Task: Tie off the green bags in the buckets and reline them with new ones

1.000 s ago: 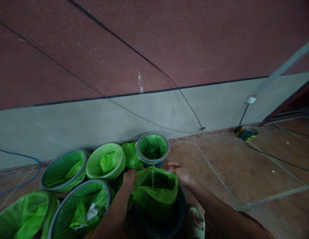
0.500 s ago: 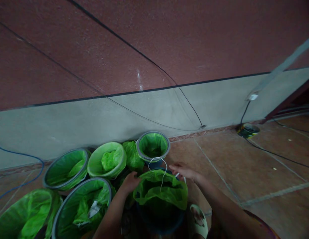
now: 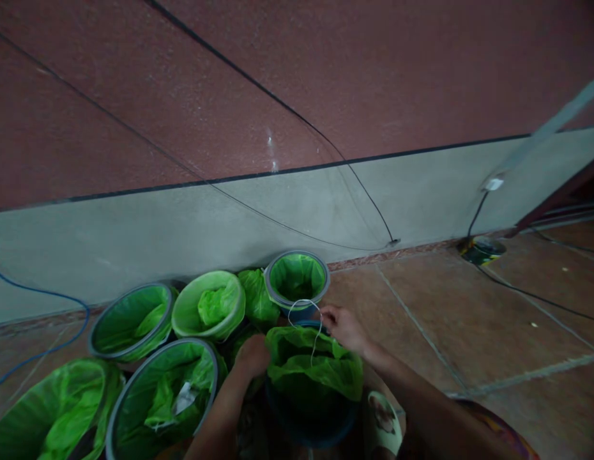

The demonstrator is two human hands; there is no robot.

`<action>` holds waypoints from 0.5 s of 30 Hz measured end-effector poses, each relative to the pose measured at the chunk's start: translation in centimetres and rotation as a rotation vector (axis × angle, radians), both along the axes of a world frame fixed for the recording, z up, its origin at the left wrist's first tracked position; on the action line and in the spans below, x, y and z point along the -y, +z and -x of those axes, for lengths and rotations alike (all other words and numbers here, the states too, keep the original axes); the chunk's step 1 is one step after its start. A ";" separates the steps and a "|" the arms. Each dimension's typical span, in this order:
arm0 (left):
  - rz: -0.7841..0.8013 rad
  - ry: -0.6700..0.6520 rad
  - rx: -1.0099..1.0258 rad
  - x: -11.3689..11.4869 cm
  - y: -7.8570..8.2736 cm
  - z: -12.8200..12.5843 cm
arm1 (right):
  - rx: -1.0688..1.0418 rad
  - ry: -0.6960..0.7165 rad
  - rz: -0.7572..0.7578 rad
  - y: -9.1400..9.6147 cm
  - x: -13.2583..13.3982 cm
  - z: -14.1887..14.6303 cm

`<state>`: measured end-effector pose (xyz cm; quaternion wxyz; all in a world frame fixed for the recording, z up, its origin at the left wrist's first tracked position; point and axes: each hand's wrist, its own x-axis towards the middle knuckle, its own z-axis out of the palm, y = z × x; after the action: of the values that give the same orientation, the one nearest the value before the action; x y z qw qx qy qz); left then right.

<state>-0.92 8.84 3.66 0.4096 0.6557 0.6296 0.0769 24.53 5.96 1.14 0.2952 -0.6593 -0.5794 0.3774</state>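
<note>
A dark blue bin (image 3: 312,427) stands low in the middle, with a green plastic liner bag (image 3: 312,367) draped over its mouth. My left hand (image 3: 253,355) is closed on the bag's left edge. My right hand (image 3: 342,326) is at the far right rim, fingers pinched on the bag's thin white drawstring (image 3: 306,305), which loops up above the bag and hangs down into it.
Several other bins lined with green bags (image 3: 297,280) (image 3: 208,310) (image 3: 131,319) (image 3: 163,393) cluster to the left against a grey and maroon wall (image 3: 278,211). Black cables (image 3: 364,198) and a blue cable (image 3: 48,300) run along wall and tiled floor (image 3: 469,319). A slipper (image 3: 386,418) lies beside the bin.
The bag has been pulled further down over the bin rim. My right hand moved back toward the far rim, lifting the white drawstring into a loop. My left hand shifted slightly lower.
</note>
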 end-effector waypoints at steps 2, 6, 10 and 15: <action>-0.037 -0.042 -0.103 -0.1 0.3 -0.3 | -0.024 0.024 0.124 -0.6 0.5 1.5; -0.066 -0.043 -0.136 -0.1 0.7 -1.0 | 0.118 -0.028 0.180 -1.9 0.1 2.1; -0.034 -0.014 -0.017 0.0 0.5 -1.5 | 0.158 0.002 0.152 -2.9 -1.1 0.9; 0.089 0.159 0.331 0.2 0.1 -2.2 | 0.062 0.024 0.150 -3.9 -1.6 0.8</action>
<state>1.31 8.65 3.73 0.5289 0.5635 0.6061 0.1881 23.73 7.55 -2.76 0.2221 -0.6839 -0.5664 0.4026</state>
